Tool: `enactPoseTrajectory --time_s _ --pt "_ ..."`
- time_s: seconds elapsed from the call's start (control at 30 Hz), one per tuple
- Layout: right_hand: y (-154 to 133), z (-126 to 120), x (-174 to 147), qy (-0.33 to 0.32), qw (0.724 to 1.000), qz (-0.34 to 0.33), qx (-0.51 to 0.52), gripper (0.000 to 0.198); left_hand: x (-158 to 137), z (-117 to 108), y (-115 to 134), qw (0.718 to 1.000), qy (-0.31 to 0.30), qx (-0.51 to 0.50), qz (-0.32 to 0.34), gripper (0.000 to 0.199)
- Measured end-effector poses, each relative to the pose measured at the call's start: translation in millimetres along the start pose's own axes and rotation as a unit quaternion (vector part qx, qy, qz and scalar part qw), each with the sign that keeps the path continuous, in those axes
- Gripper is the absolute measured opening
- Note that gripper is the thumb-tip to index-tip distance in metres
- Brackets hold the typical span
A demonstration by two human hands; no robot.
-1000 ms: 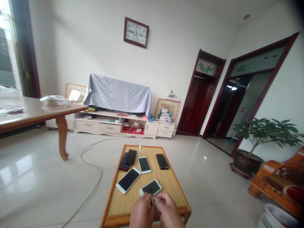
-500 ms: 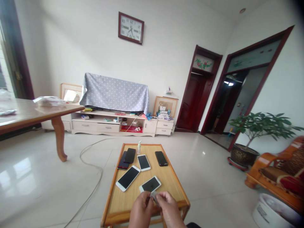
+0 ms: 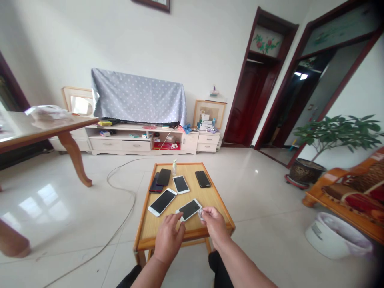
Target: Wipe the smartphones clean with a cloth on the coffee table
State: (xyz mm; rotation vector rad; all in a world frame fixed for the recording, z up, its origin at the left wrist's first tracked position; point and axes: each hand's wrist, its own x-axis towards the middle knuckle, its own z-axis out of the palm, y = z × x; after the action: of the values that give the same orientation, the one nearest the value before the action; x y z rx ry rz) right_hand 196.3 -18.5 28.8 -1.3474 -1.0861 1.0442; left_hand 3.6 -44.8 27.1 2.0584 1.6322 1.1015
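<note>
A white phone with a dark screen (image 3: 190,210) lies face up near the front edge of the small wooden table (image 3: 171,206). My left hand (image 3: 168,236) is at its left end, fingers apart and fingertips at the phone's edge; whether they press on it I cannot tell. Against the right end, my right hand (image 3: 214,225) is closed in a pinch on a small greyish-white crumpled piece (image 3: 200,215), mostly hidden by the fingers. Beyond lie a larger white phone (image 3: 162,202) and another white phone (image 3: 181,184).
Two dark phones (image 3: 163,177) overlap at the table's back left. A black phone (image 3: 203,179) lies at the right, and a pump bottle (image 3: 174,167) stands at the back. A white bin (image 3: 325,236) is on the floor at right; a cable (image 3: 120,224) runs along the left.
My hands have come apart: both were together at the greyish piece, now only the right has it. The left has moved to the phone's left end. The view has tilted down.
</note>
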Motion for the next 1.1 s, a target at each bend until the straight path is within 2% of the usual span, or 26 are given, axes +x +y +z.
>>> enactPoseTrajectory --time_s 0.1,0.2,0.33,0.6,0.73,0.87,0.93,1.0,1.1 --pt "0.3 -7.6 23.5 0.019 0.998 -0.032 -0.058 0.039 14.1 -0.1 -11.9 0.993 0.014 0.110 -0.046 0.044" --pt "3.0 -7.8 43.1 0.015 0.992 -0.060 -0.112 0.029 24.2 5.0 -16.0 0.984 -0.014 0.168 -0.051 0.058" --pt "12.6 -0.9 59.7 -0.016 0.975 -0.090 -0.202 0.019 29.2 16.9 -19.0 0.980 -0.054 0.186 -0.044 0.064" --pt "19.7 0.7 85.3 -0.024 0.926 -0.135 -0.351 0.013 33.1 23.6 -21.1 0.981 -0.064 0.176 -0.044 0.059" --pt "19.2 11.4 73.8 -0.065 0.904 -0.163 -0.391 0.021 34.7 24.3 -20.8 0.984 -0.053 0.169 -0.038 0.060" --pt "24.4 30.7 38.2 -0.145 0.881 -0.206 -0.401 0.022 35.5 24.7 -22.4 0.984 -0.058 0.161 -0.045 0.060" --pt "24.1 32.9 30.3 -0.186 0.858 -0.246 -0.410 0.025 35.6 24.9 -23.0 0.984 -0.061 0.159 -0.046 0.059" --pt "18.9 27.1 35.7 -0.183 0.847 -0.251 -0.431 0.028 35.5 25.5 -23.4 0.984 -0.060 0.159 -0.044 0.058" --pt "6.3 11.8 53.2 -0.132 0.848 -0.208 -0.468 0.030 35.0 27.1 -24.4 0.985 -0.054 0.162 -0.039 0.060"
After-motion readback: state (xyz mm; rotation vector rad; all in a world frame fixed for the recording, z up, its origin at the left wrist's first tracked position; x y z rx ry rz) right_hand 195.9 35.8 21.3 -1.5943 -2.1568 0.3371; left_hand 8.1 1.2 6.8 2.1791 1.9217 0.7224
